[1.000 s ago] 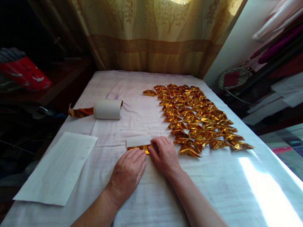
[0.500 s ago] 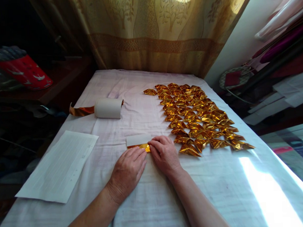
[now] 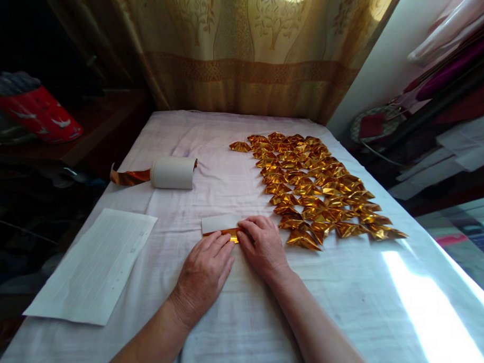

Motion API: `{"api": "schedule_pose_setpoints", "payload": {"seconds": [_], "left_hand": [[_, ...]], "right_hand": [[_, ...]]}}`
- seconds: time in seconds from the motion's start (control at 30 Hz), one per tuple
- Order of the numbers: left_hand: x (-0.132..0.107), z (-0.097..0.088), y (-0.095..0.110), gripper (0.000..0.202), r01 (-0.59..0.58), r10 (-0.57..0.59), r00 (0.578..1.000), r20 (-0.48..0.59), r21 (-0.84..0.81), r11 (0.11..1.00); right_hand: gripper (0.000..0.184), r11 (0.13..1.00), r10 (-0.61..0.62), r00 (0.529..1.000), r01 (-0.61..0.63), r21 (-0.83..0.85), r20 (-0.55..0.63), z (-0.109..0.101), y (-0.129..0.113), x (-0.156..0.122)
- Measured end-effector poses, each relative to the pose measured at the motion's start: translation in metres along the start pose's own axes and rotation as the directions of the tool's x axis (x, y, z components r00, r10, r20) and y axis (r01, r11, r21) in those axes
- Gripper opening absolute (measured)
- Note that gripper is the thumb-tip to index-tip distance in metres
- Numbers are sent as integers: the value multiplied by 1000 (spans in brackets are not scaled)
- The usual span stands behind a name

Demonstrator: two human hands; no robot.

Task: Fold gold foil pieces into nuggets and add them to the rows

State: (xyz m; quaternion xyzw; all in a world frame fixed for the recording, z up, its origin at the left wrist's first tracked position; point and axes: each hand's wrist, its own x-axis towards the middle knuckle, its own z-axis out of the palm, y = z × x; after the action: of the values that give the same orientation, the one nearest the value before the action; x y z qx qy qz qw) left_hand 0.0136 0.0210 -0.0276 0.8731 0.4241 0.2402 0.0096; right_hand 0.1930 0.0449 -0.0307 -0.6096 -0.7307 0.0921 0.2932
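On table (image 3: 361,294): foil pieces (image 3: 312,202) right; roll (image 3: 172,172) left, behind sheet (image 3: 92,269).

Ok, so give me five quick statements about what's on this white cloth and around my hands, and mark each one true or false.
1. The left hand and right hand both touch a gold-and-white paper strip. True.
2. The white roll lies on its side, left of the folded gold foil pieces. True.
3. The folded gold foil pieces are nearer the left hand than the right. False: they are nearer the right hand.
4. The printed sheet lies to the left of the left hand. True.
5. The white roll rests on top of the printed sheet. False: the two lie apart.
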Motion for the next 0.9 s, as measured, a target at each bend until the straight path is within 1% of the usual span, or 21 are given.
{"api": "schedule_pose_setpoints", "payload": {"seconds": [0.17, 0.27, 0.33, 0.4, 0.47, 0.53, 0.6, 0.7, 0.8, 0.9], "left_hand": [[0, 0, 0, 32, 20, -20, 999, 25, -21, 1000], [-1, 2, 0, 31, 30, -30, 999, 27, -21, 999], [-1, 2, 0, 31, 33, -32, 999, 30, -24, 999], [-1, 2, 0, 32, 34, -33, 999, 33, -29, 999], [0, 1, 0, 32, 34, -33, 999, 28, -28, 999], [0, 0, -1, 31, 31, -31, 999, 26, -27, 999], [0, -1, -2, 31, 29, -28, 999, 33, -31, 999], [0, -2, -3, 31, 21, -19, 999, 47, -35, 999], [0, -2, -4, 31, 16, -14, 998, 56, -38, 999], [0, -2, -5, 31, 13, -10, 998, 59, -51, 999]], "right_hand": [[18, 1000, -11, 1000, 11, 1, -2, 1, 2, 1], [25, 999, -44, 997, 44, 1, -65, 0, 2, -2], [27, 995, -98, 988, 99, 5, -122, -4, 1, -6], [27, 983, -183, 974, 184, 0, -137, -7, -2, -11], [27, 967, -254, 964, 254, -18, -82, -11, -6, -16], [28, 960, -275, 961, 276, -49, 19, -12, -10, -21], [32, 960, -255, 959, 266, -90, 121, -13, -12, -24], [38, 957, -214, 951, 250, -146, 225, -14, -13, -29], [45, 951, -187, 936, 248, -183, 297, -16, -11, -34], [48, 944, -175, 928, 253, -212, 328, -18, -8, -38]]}}
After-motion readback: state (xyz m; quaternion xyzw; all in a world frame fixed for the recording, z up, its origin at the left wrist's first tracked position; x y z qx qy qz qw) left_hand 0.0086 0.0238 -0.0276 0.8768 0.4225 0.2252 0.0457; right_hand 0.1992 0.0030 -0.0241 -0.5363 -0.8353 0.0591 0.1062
